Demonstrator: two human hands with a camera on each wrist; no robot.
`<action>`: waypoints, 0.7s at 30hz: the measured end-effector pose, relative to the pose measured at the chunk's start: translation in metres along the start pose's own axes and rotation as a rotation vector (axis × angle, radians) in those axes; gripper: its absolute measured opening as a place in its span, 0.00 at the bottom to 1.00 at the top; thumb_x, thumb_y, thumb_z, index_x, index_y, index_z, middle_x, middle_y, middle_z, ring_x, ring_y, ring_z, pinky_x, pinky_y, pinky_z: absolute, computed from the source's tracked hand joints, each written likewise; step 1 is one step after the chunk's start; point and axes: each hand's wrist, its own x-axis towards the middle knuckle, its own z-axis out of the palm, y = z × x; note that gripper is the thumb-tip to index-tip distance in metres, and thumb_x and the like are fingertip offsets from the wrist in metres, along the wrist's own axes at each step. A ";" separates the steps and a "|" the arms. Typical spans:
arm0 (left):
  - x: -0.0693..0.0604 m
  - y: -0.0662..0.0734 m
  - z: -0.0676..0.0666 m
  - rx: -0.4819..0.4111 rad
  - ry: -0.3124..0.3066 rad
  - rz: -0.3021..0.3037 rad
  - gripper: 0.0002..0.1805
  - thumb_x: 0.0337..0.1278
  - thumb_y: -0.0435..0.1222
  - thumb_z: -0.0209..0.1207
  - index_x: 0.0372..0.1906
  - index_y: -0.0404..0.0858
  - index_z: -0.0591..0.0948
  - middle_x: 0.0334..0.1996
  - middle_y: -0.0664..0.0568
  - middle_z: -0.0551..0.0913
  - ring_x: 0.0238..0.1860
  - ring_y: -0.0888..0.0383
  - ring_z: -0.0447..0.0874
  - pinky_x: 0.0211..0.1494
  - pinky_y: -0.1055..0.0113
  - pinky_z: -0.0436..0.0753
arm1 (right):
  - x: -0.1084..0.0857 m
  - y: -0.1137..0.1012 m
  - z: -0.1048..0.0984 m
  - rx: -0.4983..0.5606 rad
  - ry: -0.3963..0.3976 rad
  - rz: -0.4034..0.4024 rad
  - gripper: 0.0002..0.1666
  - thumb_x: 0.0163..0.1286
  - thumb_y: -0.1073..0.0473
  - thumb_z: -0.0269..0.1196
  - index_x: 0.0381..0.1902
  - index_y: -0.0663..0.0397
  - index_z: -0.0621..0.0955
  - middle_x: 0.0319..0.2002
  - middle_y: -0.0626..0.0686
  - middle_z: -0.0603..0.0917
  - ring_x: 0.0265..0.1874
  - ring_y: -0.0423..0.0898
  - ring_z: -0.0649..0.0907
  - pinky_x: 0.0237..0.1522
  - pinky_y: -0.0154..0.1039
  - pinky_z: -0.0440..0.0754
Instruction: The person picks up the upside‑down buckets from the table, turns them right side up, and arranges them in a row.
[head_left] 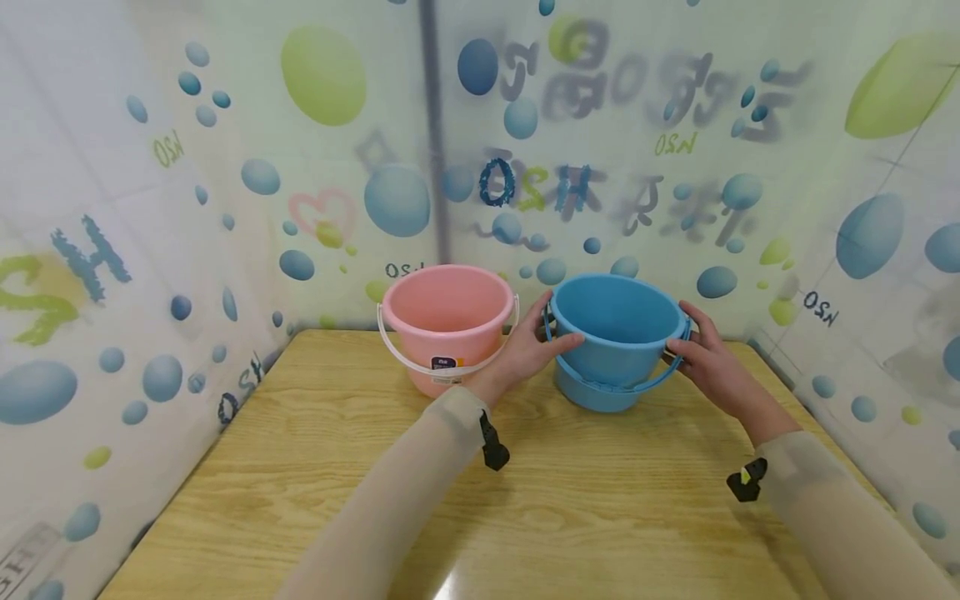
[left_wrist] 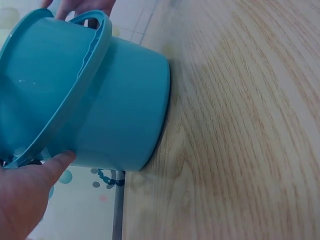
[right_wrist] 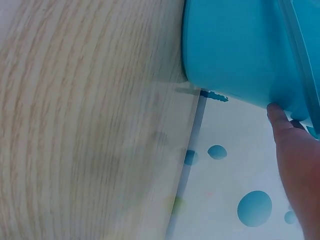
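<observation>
A blue plastic bucket (head_left: 618,362) stands on the wooden table, its blue handle (head_left: 637,387) hanging down across the front. At its left side my left hand (head_left: 528,350) holds the rim, thumb along the front and the other fingers behind. Opposite, my right hand (head_left: 708,354) grips the bucket by the right rim, near the handle's end. In the left wrist view, the left thumb (left_wrist: 60,162) touches the bucket wall. The right wrist view has the right thumb (right_wrist: 276,116) against the wall; the other fingers are mostly hidden.
To the left of my left hand is a pink bucket (head_left: 442,333) with a white handle (head_left: 408,360) and a dark label. Both buckets are near the back edge of the table (head_left: 570,517). A patterned curtain (head_left: 330,167) with bubbles and lettering surrounds the table's back and sides.
</observation>
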 end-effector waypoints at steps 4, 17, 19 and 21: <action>0.001 0.000 0.001 0.016 0.015 -0.011 0.56 0.70 0.55 0.72 0.90 0.67 0.48 0.91 0.51 0.53 0.90 0.41 0.53 0.85 0.37 0.68 | 0.002 0.001 -0.001 -0.009 0.008 0.013 0.51 0.91 0.55 0.50 0.90 0.43 0.29 0.87 0.77 0.37 0.67 0.32 0.73 0.59 0.24 0.83; 0.003 -0.001 0.000 0.074 -0.006 -0.039 0.56 0.70 0.62 0.69 0.89 0.75 0.44 0.92 0.57 0.47 0.91 0.40 0.49 0.83 0.35 0.71 | 0.001 -0.001 0.001 -0.082 0.045 0.041 0.50 0.91 0.53 0.50 0.90 0.44 0.30 0.87 0.76 0.41 0.68 0.34 0.72 0.60 0.24 0.82; 0.003 -0.001 -0.001 0.069 -0.019 -0.038 0.56 0.70 0.61 0.69 0.89 0.75 0.43 0.92 0.57 0.47 0.91 0.40 0.49 0.83 0.35 0.70 | 0.001 -0.001 0.001 -0.104 0.050 0.048 0.50 0.91 0.53 0.50 0.91 0.43 0.30 0.87 0.76 0.42 0.70 0.36 0.71 0.60 0.24 0.81; 0.002 -0.001 -0.002 0.062 -0.028 -0.030 0.56 0.71 0.61 0.69 0.89 0.74 0.42 0.92 0.57 0.46 0.91 0.41 0.48 0.84 0.36 0.69 | 0.001 -0.001 0.001 -0.125 0.055 0.053 0.50 0.91 0.52 0.50 0.91 0.42 0.30 0.87 0.76 0.43 0.69 0.35 0.71 0.60 0.24 0.80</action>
